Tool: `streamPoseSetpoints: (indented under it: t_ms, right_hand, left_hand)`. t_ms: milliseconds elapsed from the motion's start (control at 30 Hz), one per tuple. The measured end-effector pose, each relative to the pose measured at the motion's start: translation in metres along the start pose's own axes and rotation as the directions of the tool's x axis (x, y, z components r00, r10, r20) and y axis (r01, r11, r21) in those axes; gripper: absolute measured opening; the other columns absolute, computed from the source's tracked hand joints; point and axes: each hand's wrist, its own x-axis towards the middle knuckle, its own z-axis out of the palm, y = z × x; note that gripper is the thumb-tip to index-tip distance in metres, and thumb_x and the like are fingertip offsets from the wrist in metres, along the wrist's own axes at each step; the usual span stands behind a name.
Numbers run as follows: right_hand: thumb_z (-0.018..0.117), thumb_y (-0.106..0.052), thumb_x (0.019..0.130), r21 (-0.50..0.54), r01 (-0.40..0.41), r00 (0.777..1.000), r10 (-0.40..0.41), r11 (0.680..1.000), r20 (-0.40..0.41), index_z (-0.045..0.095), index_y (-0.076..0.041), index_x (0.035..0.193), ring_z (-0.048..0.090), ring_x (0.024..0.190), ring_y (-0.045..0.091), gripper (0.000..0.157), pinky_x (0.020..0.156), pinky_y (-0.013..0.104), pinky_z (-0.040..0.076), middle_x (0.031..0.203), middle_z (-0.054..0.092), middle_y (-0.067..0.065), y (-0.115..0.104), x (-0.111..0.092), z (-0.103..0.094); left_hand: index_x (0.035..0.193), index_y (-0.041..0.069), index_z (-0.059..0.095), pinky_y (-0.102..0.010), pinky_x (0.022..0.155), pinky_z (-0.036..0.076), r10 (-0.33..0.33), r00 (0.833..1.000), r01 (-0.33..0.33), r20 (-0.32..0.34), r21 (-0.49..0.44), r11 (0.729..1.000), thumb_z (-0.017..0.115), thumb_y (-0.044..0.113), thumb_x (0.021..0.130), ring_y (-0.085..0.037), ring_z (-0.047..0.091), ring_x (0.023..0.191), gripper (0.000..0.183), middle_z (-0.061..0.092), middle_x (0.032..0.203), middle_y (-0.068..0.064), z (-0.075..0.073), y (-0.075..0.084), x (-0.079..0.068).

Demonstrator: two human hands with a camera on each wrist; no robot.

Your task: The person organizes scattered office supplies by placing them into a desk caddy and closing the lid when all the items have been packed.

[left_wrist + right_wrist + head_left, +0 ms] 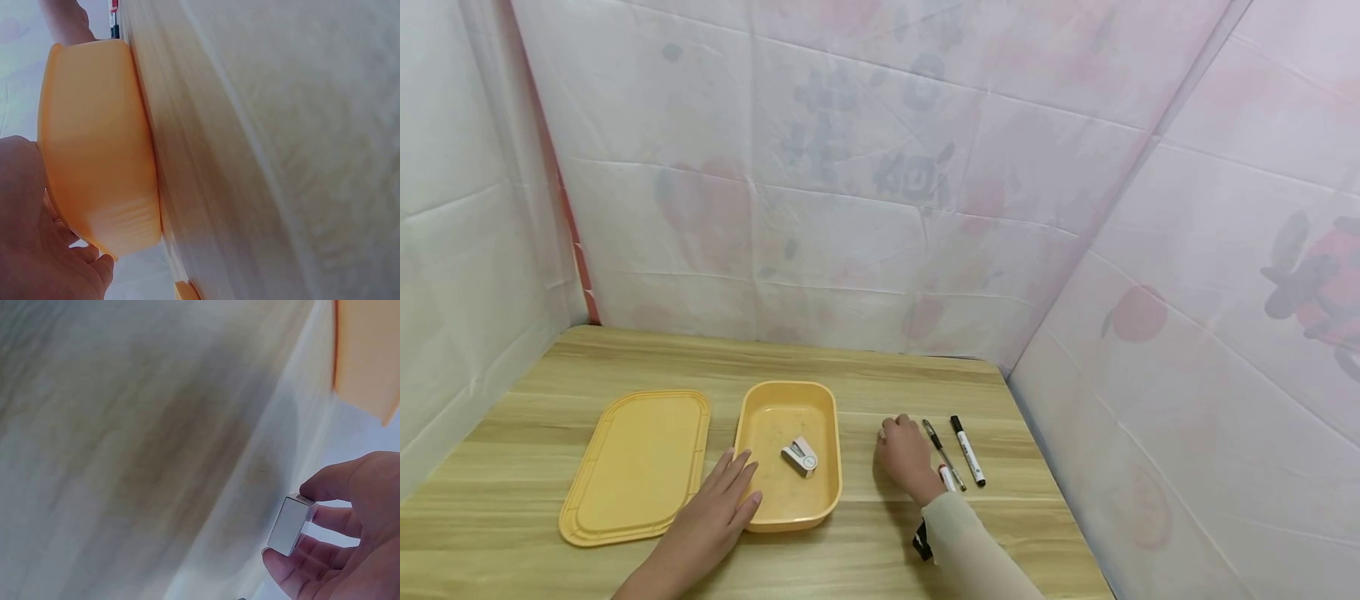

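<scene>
The yellow plastic container (786, 521) stands uncovered on the table, with a small white and grey stapler (800, 457) lying inside. My left hand (718, 504) rests on its near left rim, fingers extended; in the left wrist view those fingers (94, 257) reach along the rim. To the right of the container, my right hand (906, 458) pinches a small white rectangular box (289, 526) between thumb and fingers, close over the table. From the head view, the hand hides most of that box.
A yellow lid (640, 467) lies flat left of the container. Right of my right hand are a black-capped marker (968, 451), a pen (943, 450) and a red-and-white marker (947, 477), partly covered by my wrist. White printed sheeting (850, 233) walls the table's back and sides.
</scene>
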Motion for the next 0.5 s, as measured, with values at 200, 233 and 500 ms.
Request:
streamPoseSetpoints:
  t_ms: [200, 233, 500]
  right_hand:
    - [0.068, -0.017, 0.095, 0.027, 0.022, 1.000, -0.022, 0.999, -0.018, 0.072, -0.007, 0.115, 0.065, 0.094, 0.028, 0.023, 0.072, 0.044, 0.059, 0.110, 0.066, 0.013, -0.005, 0.001, -0.009]
    - [0.068, -0.017, 0.095, 0.030, 0.027, 0.999, -0.027, 0.999, -0.020, 0.072, -0.007, 0.114, 0.065, 0.094, 0.028, 0.023, 0.072, 0.043, 0.059, 0.109, 0.066, 0.013, -0.007, 0.001, -0.010]
    - [0.067, -0.015, 0.093, 0.069, 0.094, 0.994, -0.090, 0.993, -0.060, 0.072, -0.006, 0.115, 0.065, 0.094, 0.028, 0.024, 0.070, 0.042, 0.059, 0.109, 0.067, 0.014, -0.023, 0.003, -0.026]
  left_hand:
    - [0.144, 0.002, 0.053, -0.066, 0.110, 0.037, 0.008, 1.000, -0.008, -0.010, 0.010, 1.000, 0.049, 0.036, 0.107, -0.045, 0.028, 0.150, 0.050, 0.040, 0.159, -0.017, 0.000, 0.000, 0.001]
    - [0.144, 0.002, 0.053, -0.066, 0.110, 0.038, 0.009, 1.000, -0.009, -0.011, 0.012, 1.000, 0.049, 0.036, 0.107, -0.045, 0.028, 0.149, 0.050, 0.040, 0.159, -0.017, 0.001, 0.000, 0.001]
    - [0.144, 0.003, 0.054, -0.067, 0.109, 0.038, 0.008, 1.000, -0.007, -0.014, 0.010, 1.000, 0.050, 0.035, 0.107, -0.045, 0.028, 0.149, 0.049, 0.040, 0.159, -0.017, 0.001, -0.002, 0.002]
